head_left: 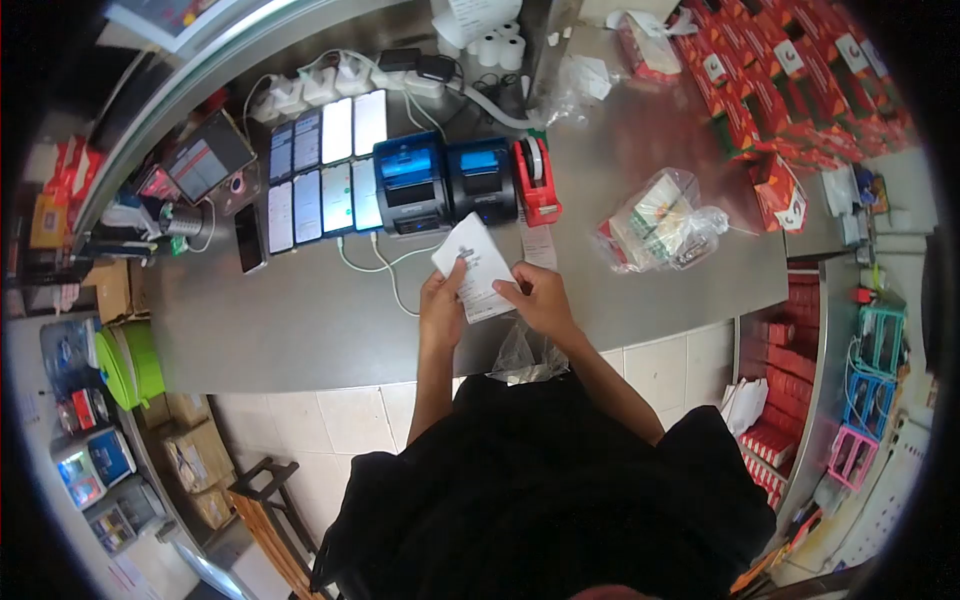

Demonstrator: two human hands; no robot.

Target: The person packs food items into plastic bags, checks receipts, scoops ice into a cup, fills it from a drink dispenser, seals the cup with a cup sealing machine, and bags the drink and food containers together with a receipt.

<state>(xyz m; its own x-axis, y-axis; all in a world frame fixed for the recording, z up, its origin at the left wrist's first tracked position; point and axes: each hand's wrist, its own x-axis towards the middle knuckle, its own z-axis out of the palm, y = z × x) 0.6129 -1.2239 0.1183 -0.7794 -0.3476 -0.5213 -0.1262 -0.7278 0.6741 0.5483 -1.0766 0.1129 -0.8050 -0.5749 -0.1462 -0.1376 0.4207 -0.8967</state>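
Both hands hold a stack of white printed receipts (477, 262) over the steel counter. My left hand (440, 303) is closed on the left edge, thumb lying on the printed face. My right hand (540, 298) pinches the lower right edge. Just beyond the paper stand two black receipt printers with blue parts, a left one (413, 205) and a right one (483, 195). Beside them is a red tape dispenser (540, 195), and another printed slip (538, 246) lies below it. A clear plastic bag (520, 352) sits at the counter's front edge, close to my body.
Several lit phones (308, 203) lie in two rows on the counter (300, 320), with charging cables (385, 262) nearby. A filled clear bag (660, 225) rests at right. Red boxes (790, 60) are piled at back right. Paper rolls (500, 48) stand behind; a stool (270, 500) is at lower left.
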